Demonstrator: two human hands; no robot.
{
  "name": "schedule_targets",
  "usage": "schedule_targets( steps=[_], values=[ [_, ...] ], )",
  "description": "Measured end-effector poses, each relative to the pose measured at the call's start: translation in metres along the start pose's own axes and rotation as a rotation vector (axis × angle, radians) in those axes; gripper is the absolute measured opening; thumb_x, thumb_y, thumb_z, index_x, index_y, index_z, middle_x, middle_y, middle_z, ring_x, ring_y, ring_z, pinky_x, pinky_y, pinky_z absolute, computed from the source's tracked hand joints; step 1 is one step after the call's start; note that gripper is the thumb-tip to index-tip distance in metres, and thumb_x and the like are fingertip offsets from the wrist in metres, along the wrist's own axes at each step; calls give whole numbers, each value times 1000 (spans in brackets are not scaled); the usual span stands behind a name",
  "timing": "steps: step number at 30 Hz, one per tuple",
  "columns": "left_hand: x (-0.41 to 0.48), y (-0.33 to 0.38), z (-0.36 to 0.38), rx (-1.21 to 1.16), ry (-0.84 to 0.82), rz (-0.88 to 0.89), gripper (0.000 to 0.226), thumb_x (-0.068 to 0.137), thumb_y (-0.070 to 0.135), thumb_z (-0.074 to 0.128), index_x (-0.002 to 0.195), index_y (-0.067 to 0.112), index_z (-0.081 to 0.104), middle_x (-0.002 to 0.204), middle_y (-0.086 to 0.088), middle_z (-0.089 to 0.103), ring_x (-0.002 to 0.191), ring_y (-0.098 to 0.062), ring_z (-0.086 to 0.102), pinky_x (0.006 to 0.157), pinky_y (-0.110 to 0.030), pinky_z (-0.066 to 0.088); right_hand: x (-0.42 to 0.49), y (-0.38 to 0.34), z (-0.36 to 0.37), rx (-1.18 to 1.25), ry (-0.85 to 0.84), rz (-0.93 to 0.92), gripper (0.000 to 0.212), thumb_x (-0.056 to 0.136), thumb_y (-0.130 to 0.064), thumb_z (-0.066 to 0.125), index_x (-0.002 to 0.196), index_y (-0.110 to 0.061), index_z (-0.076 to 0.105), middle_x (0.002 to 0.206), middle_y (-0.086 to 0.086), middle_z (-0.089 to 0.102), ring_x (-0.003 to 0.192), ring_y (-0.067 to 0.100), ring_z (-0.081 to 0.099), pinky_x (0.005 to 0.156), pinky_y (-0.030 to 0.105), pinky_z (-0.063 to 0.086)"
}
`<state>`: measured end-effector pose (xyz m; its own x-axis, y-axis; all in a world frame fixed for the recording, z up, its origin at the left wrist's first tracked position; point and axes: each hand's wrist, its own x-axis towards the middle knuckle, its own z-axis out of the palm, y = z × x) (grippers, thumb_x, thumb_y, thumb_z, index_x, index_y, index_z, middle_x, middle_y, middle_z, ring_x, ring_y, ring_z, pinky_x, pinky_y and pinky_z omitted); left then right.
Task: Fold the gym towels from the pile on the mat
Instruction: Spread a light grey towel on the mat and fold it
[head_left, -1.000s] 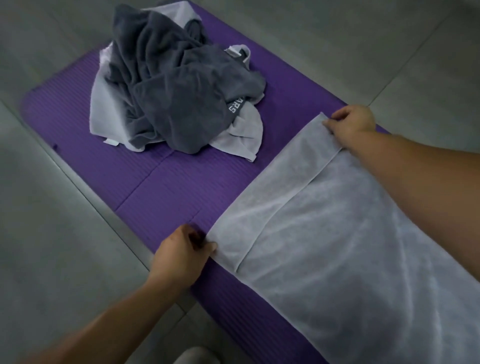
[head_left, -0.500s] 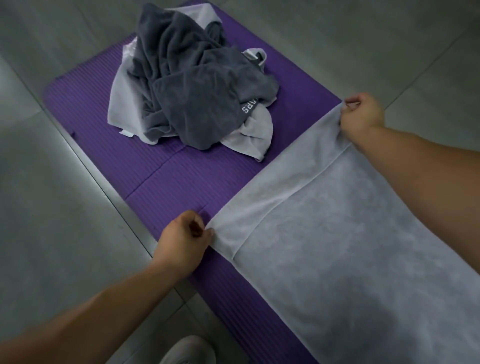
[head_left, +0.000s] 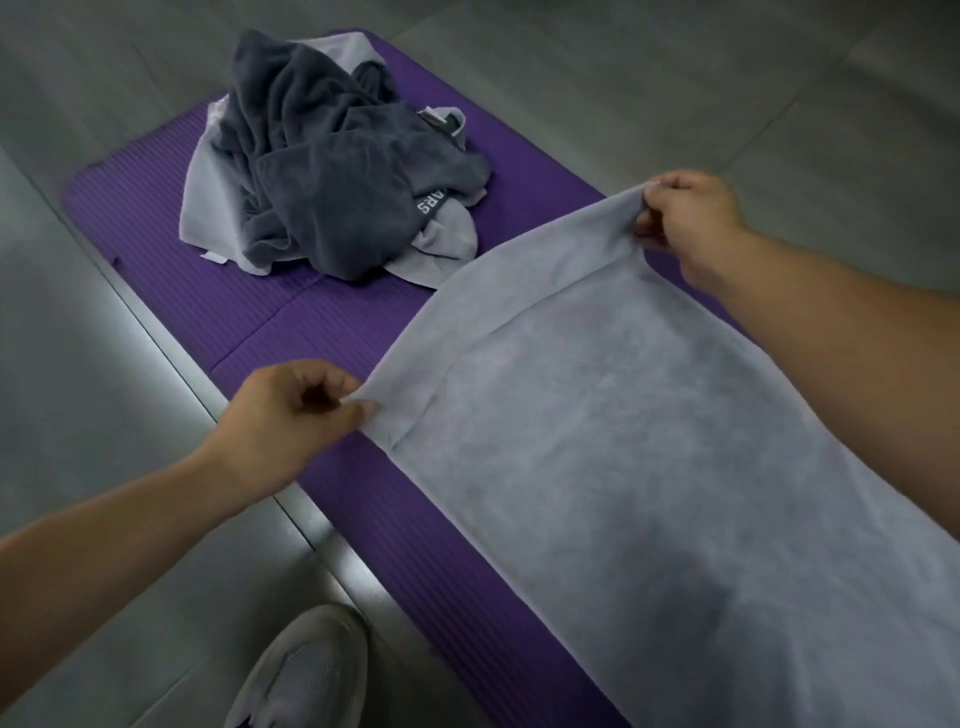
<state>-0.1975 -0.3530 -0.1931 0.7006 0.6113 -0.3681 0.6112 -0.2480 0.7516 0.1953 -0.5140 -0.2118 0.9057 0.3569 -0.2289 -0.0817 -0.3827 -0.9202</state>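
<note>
Head view — pile beyond grey towel, shoe beside mat.

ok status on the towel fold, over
Left hand, right hand each pinch a corner of the light grey towel. Far edge lifted off the mat. Pile just beyond.

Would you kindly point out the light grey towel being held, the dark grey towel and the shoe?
light grey towel (head_left: 649, 441), head view, its flat middle.
dark grey towel (head_left: 337, 208), head view, its crumpled front fold.
shoe (head_left: 301, 675), head view, its upper.
</note>
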Motion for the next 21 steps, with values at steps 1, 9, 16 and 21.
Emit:
schedule_targets(
  steps=[1,9,16,21],
  values=[
    [-12,9,6,34,-90,57,6,85,20,80,82,22,75,80,4,75,75,-13,71,72,-27,57,-12,0,-14,38,-24,24,19,95,-15,54,79,-19,63,72,5,63,61,14,62,66,33,58],
    [-104,91,105,376,-678,501,14,84,30,81,89,40,74,96,25,70,93,0,68,81,-14,50,-106,42,-167,68,129,37,24,88,3,57,79,-18,59,84,8,62,66,20,67,49,27,55],
    [-210,130,306,216,-819,760,10,87,25,72,95,29,73,91,11,66,81,-9,67,75,-24,54,-183,143,-329,58,424,70,28,81,0,52,76,-26,63,81,2,61,69,17,57,55,30,51],
    [-296,125,410,52,-864,670,8,86,18,74,91,25,75,87,13,64,80,-6,65,71,-14,51,-249,190,-421,1,594,112,31,85,-3,54,84,-24,77,86,-4,73,77,11,68,69,28,59]
  ],
)
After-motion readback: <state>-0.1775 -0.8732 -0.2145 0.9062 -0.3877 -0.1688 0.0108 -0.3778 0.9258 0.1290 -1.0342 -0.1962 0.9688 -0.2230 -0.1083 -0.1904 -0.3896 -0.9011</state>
